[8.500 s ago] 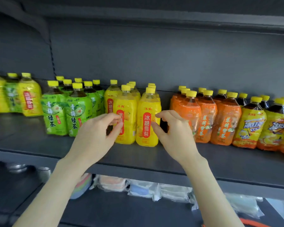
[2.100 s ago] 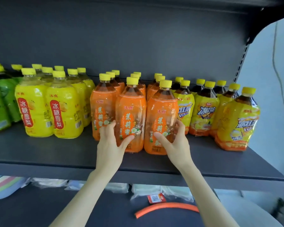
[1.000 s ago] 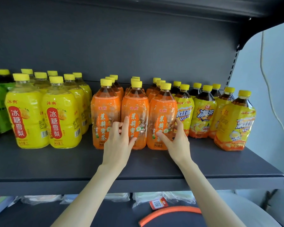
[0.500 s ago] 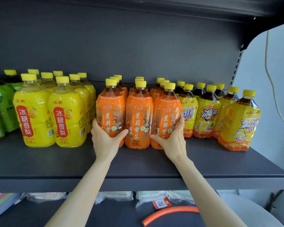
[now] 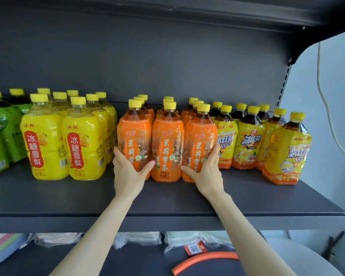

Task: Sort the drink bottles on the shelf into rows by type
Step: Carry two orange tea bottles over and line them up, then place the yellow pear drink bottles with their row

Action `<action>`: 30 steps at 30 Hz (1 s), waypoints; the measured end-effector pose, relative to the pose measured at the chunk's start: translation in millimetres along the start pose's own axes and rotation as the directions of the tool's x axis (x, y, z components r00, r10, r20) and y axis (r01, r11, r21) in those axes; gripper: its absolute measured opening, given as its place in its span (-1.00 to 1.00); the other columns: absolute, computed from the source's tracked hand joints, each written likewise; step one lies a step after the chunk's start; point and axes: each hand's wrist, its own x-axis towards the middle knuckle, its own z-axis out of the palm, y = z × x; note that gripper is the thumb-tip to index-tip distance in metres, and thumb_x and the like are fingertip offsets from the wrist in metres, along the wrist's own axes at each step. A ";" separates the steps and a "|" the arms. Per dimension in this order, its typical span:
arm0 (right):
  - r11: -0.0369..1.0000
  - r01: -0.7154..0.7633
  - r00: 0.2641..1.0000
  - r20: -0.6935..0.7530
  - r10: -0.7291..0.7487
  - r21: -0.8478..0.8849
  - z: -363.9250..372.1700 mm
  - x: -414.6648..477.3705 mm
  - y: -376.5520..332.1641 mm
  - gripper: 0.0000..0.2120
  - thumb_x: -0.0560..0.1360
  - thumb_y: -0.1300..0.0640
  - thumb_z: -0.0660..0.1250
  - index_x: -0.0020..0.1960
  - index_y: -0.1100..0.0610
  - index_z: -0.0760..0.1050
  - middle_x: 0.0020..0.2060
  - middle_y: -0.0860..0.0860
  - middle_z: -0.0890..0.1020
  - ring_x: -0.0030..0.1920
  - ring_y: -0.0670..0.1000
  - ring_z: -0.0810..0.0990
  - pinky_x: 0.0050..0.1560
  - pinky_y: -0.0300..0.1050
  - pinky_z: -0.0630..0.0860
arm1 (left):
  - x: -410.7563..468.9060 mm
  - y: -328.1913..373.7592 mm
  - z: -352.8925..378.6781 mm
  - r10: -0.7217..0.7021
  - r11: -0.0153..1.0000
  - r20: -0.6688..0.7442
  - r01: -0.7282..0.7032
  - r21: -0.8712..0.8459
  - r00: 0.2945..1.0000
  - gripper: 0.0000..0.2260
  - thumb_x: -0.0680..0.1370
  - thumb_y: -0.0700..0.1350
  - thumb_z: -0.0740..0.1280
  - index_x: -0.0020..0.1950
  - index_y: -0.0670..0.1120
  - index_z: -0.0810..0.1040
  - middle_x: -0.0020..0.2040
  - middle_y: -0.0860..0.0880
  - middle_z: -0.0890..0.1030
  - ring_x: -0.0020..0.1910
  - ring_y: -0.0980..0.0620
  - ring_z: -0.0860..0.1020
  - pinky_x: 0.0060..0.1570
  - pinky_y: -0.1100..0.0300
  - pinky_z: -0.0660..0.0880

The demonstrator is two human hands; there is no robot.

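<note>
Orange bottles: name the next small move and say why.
Probably release them: the left hand and right hand grip the outer front orange bottles, whose three rows already look straight, while the front iced-tea bottle stands ahead of its row.

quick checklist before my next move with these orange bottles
1. Grip of left hand on left orange bottle: ok.
2. Grip of right hand on right orange bottle: ok.
3. The middle orange bottle upright between them: ok.
4. Gap to the yellow bottles: ok, apart at the front.
5. Clearance from the iced tea bottle: cannot tell, they overlap in view.
6. The rear orange bottles lined up: cannot tell, mostly hidden.
</note>
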 end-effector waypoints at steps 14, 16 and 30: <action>0.942 0.276 0.961 0.062 -0.269 -0.192 -25.1 -58.4 -49.2 -0.76 0.55 0.03 0.27 0.14 0.13 0.54 0.17 0.04 0.54 0.00 0.10 0.56 -0.13 -0.05 0.49 | -48.3 12.0 -107.8 0.394 0.881 0.021 -0.384 0.275 0.919 -0.83 0.50 0.01 0.36 -0.05 -0.07 0.63 -0.18 0.02 0.70 -0.20 0.09 0.65 -0.21 0.18 0.56; 0.928 0.356 0.934 0.065 -0.350 -0.114 -18.3 -66.5 -79.3 -0.77 0.55 0.04 0.29 0.12 0.14 0.56 0.11 0.04 0.57 -0.01 0.12 0.57 -0.10 -0.03 0.50 | -49.1 13.9 -139.4 0.460 0.858 -0.013 -0.441 0.262 0.888 -0.82 0.52 0.02 0.34 -0.07 -0.08 0.63 -0.20 0.03 0.69 -0.21 0.08 0.65 -0.23 0.08 0.59; 0.793 0.557 0.800 0.098 -0.592 0.247 169.6 -219.4 -311.3 -0.77 0.51 0.06 0.33 0.10 0.16 0.56 0.02 0.03 0.61 -0.08 0.10 0.62 -0.12 0.08 0.56 | -47.8 -139.9 -429.2 0.523 0.770 -0.110 -0.413 0.486 0.845 -0.67 0.48 0.08 0.20 -0.07 -0.11 0.63 -0.20 0.03 0.66 -0.23 0.00 0.64 -0.27 0.07 0.59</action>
